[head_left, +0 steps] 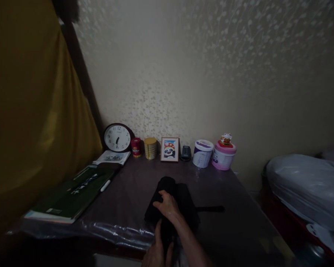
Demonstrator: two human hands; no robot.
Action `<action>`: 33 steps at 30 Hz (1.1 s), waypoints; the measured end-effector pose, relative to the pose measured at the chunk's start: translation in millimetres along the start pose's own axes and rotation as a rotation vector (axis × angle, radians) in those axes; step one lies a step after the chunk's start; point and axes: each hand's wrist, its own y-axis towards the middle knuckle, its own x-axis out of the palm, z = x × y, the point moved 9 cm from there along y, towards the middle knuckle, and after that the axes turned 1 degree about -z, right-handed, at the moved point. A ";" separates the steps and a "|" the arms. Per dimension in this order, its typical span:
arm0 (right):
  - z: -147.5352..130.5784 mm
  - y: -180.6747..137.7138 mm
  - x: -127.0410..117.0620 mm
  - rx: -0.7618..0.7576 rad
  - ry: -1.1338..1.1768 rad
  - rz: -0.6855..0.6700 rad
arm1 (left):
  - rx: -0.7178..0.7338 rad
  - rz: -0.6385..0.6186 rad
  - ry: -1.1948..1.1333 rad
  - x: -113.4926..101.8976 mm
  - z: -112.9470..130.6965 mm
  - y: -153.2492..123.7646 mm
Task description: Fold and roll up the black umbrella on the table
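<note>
A black folding umbrella (185, 196) lies loosely folded at the near edge of the table, its cloth in wide, uneven folds. From it a dark strap (211, 208) stretches out to the right on the tabletop. My right hand (167, 206) grips the folds from above, fingers bent and thumb apart from the forefinger. Below it, at the bottom of the view, my left hand (155, 254) is closed around the umbrella's near end, with the forefinger pointing up along it. Dim light hides the handle's details.
Along the wall stand a clock (117, 138), a red tin (136, 147), a yellow-lidded jar (150, 149), a panda picture frame (170, 149), a small dark device (186, 152) and two tubs (203, 154). A green book (72, 193) and white pen (105, 185) lie left, beside a yellow curtain (44, 111).
</note>
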 end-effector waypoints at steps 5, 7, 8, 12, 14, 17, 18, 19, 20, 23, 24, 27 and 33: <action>-5.1 -2.3 3.5 0.017 -0.033 -0.051 | 0.031 -0.096 0.177 -4.6 16.1 2.3; -12.0 -5.6 7.2 0.012 -0.049 -0.079 | 0.012 -0.147 0.224 -5.4 19.9 5.2; -16.3 -7.7 9.8 0.001 -0.059 -0.092 | 0.009 -0.156 0.234 -6.5 21.4 6.7; -36.5 -19.2 27.7 -0.132 0.007 -0.208 | 0.015 -0.134 0.251 -10.0 21.7 10.3; -46.1 -29.0 34.1 -0.246 0.142 -0.300 | 0.001 -0.124 0.263 -10.7 18.7 9.5; -48.1 -41.1 10.2 -0.410 0.257 -0.171 | -0.016 -0.123 0.259 -11.3 16.6 7.2; -44.1 -44.4 -3.3 -0.448 0.246 -0.071 | -0.013 -0.124 0.241 -11.2 17.0 6.9; -38.5 -47.6 -15.5 -0.477 0.223 0.021 | -0.007 -0.123 0.219 -11.0 17.7 7.0; -31.9 -49.7 -24.3 -0.496 0.194 0.086 | -0.004 -0.119 0.200 -10.7 17.7 7.7; -12.2 -46.8 -29.2 -0.529 0.097 0.118 | -0.025 -0.110 0.182 -7.1 11.6 12.1; -7.2 -43.0 -26.6 -0.541 0.063 0.106 | -0.038 -0.114 0.183 -4.8 8.2 13.9; 0.0 -25.6 -17.1 -0.578 -0.042 0.069 | -0.071 -0.132 0.170 2.1 0.2 18.1; -1.4 27.6 -14.3 -0.579 -0.212 0.048 | -0.192 -0.149 0.185 4.6 -8.5 19.4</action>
